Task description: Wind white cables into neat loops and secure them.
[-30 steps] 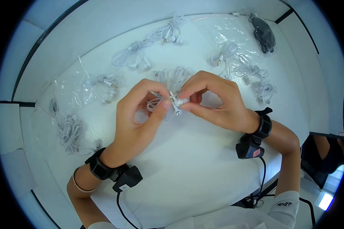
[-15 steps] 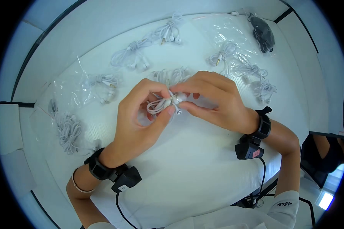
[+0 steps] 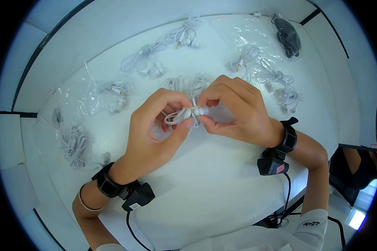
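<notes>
A coiled bundle of white wired earphones [image 3: 174, 117] is held above the white table, between both hands. My left hand [image 3: 151, 131] is closed on the coil, thumb in front and fingertips behind. My right hand [image 3: 241, 108] pinches the bundle's right end by the white earbuds [image 3: 199, 111]. A thin pale band or strand seems to cross the bundle between the fingertips. Below it pokes a small round end with a metallic face. Parts of the coil are hidden by my fingers. Just beyond my hands lies another white cable bundle [image 3: 197, 83].
More bundled white earphones lie along the back [image 3: 146, 50], at the left [image 3: 75, 144] and right [image 3: 276, 77]. Clear plastic bags [image 3: 81, 100] rest among them. A dark cable bundle [image 3: 288, 37] sits at the back right. Low white walls surround the table [image 3: 209, 184].
My right fingertips have shifted slightly at the earbud end, and the bundle has turned a little, with its earbuds now more level. My left hand keeps its hold.
</notes>
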Motion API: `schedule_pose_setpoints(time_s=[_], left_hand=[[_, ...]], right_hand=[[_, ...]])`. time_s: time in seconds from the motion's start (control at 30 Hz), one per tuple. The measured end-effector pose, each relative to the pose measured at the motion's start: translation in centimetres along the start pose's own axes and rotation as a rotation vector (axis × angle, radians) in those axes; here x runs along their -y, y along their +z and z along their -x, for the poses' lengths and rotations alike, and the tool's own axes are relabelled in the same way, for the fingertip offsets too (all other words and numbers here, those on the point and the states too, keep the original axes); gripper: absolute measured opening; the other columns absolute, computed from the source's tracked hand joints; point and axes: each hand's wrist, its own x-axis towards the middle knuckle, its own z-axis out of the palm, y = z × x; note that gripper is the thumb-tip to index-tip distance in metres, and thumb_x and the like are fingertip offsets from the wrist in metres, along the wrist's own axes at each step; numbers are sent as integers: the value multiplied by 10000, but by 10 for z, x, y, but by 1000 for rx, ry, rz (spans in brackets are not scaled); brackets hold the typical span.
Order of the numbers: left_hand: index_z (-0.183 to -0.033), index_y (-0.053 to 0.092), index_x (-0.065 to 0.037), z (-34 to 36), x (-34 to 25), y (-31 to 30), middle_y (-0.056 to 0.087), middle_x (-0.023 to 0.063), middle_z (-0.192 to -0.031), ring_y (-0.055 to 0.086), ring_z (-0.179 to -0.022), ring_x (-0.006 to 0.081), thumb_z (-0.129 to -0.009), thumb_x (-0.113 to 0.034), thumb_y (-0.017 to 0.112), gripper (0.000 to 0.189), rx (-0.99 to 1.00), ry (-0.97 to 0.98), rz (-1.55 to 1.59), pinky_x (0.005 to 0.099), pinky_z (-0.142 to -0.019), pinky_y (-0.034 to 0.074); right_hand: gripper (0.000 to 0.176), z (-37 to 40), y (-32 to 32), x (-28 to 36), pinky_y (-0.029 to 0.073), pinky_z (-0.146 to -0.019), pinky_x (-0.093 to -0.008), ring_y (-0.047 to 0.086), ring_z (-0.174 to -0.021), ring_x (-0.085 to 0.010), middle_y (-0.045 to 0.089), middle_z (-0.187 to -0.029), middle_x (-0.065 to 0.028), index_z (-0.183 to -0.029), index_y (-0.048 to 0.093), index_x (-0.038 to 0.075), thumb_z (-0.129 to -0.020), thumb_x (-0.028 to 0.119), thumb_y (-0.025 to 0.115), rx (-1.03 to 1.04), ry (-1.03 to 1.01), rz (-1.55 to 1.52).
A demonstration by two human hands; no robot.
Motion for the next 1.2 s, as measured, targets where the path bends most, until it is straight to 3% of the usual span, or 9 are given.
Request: schedule_pose_setpoints(time_s=[0.43, 0.67, 0.9, 1.0, 1.13, 1.2], left_hand=[[-946, 576, -70, 0, 2, 1, 539, -19, -760, 485, -657, 59, -757, -45, 659, 207, 16, 13, -17, 198, -544, 359], [-883, 560, -39, 1, 1, 0, 540, -7, -714, 477, -633, 60, -755, -16, 658, 163, 28, 33, -6, 201, -546, 361], [-856, 567, -22, 0, -1, 1, 533, 8, -709, 482, -620, 73, -743, -2, 665, 151, 11, 102, 3, 207, -538, 372], [-856, 574, -15, 1, 1, 0, 527, 16, -730, 485, -617, 84, -743, 6, 665, 147, 31, 135, 3, 211, -534, 378], [-870, 579, -8, 0, 2, -1, 525, 26, -764, 492, -619, 95, -750, 6, 664, 147, 52, 148, 27, 216, -536, 386], [-869, 580, -8, 0, 2, -1, 528, 27, -766, 495, -620, 96, -751, 2, 667, 147, 56, 146, 34, 216, -536, 387]], right_hand=[[299, 6, 1, 1, 501, -627, -263, 601, -677, -162, 595, -814, -60, -913, 536, 25, -691, 3, 735, 76, 98, -166], [261, 6, 3, 1, 470, -591, -273, 616, -656, -163, 602, -734, -9, -914, 521, 87, -736, 89, 711, 5, 57, -119], [258, 4, 1, 2, 458, -613, -279, 623, -669, -162, 607, -740, -10, -914, 523, 89, -742, 95, 715, -6, 22, -119], [315, 5, -2, 0, 440, -606, -259, 587, -678, -161, 621, -795, -36, -914, 574, 39, -668, 34, 770, 34, 0, -108], [323, 4, -3, 1, 404, -594, -262, 575, -669, -168, 621, -803, -29, -904, 581, 48, -650, 36, 781, 19, -16, -76], [282, 3, -3, 0, 413, -612, -262, 574, -654, -160, 600, -758, -17, -913, 561, 66, -700, 70, 745, 3, -44, -51]])
